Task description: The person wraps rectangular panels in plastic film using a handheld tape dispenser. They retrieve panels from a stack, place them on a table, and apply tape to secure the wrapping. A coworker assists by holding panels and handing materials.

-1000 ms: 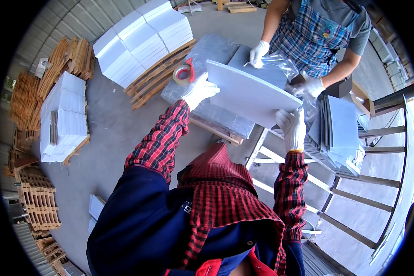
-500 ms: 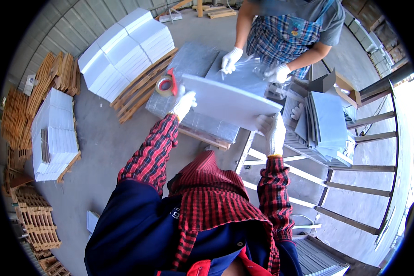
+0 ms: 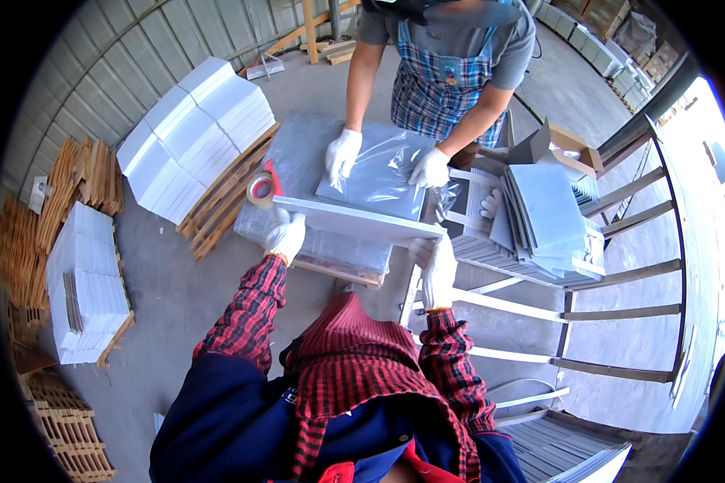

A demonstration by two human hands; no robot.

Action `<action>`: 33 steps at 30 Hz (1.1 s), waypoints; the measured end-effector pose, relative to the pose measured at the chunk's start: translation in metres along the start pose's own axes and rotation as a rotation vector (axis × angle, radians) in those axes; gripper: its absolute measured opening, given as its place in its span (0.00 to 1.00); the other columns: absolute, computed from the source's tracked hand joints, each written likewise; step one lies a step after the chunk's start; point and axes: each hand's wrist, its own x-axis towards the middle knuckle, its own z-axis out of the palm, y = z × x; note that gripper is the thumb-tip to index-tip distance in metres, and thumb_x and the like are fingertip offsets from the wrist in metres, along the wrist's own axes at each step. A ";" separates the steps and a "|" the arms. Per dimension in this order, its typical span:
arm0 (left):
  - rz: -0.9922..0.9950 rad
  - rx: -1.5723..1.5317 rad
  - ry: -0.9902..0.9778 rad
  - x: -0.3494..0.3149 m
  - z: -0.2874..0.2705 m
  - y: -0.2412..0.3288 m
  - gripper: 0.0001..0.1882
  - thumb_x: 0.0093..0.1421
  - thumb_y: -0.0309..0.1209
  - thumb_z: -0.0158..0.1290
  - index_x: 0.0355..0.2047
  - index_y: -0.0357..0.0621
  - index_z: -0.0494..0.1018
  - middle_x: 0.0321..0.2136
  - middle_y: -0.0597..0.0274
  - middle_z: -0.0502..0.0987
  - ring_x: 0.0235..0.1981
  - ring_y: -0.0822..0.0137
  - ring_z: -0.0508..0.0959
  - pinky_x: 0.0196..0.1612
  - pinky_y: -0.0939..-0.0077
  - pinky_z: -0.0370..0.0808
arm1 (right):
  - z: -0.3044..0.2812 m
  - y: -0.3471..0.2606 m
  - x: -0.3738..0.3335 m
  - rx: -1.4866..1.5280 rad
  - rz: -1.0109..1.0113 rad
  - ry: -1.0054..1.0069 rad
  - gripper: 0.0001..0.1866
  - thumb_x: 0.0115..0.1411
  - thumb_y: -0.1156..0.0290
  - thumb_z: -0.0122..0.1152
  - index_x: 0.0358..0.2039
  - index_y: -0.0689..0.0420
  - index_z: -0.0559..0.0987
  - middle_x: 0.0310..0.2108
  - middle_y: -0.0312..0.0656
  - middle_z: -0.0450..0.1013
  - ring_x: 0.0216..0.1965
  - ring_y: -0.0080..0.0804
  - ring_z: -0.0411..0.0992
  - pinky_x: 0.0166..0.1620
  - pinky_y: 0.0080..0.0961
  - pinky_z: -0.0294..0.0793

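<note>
White panel [image 3: 354, 219] is held lengthwise, edge up, above the near part of a wrapped stack [image 3: 292, 153]; whether they touch is unclear. With the panel as the dial's centre, the left hand [image 3: 286, 235] grips its end at 9 o'clock, and the right hand [image 3: 437, 274] clasps the other end at 4 o'clock, both in white gloves. At 12 o'clock a film-covered grey sheet [image 3: 379, 165] lies on the stack, a co-worker's gloved hands [image 3: 343, 158] resting on it. A tape roll [image 3: 260, 190] sits at 10 o'clock; loose grey panels [image 3: 549, 205] are piled at 3 o'clock.
</note>
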 end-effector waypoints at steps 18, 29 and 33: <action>0.241 -0.451 -0.369 0.047 0.013 -0.025 0.10 0.58 0.23 0.55 0.40 0.47 0.72 0.33 0.72 0.69 0.36 0.77 0.69 0.43 0.76 0.68 | -0.054 0.013 0.038 -0.695 -0.127 -0.179 0.27 0.58 0.79 0.63 0.59 0.61 0.72 0.52 0.40 0.72 0.47 0.29 0.73 0.52 0.29 0.74; 0.406 -0.300 -0.502 0.073 0.035 -0.034 0.08 0.62 0.29 0.52 0.37 0.47 0.81 0.37 0.63 0.82 0.41 0.68 0.80 0.49 0.71 0.75 | -0.044 0.075 0.085 -0.563 0.346 -0.442 0.17 0.59 0.72 0.61 0.49 0.62 0.80 0.47 0.46 0.79 0.48 0.34 0.77 0.52 0.29 0.75; 0.118 -0.498 -0.657 0.091 0.041 -0.027 0.11 0.51 0.26 0.60 0.35 0.39 0.80 0.33 0.60 0.82 0.37 0.68 0.80 0.45 0.71 0.75 | -0.063 0.082 0.074 -1.124 0.096 -0.498 0.12 0.57 0.69 0.61 0.39 0.63 0.83 0.38 0.45 0.81 0.40 0.35 0.79 0.45 0.32 0.76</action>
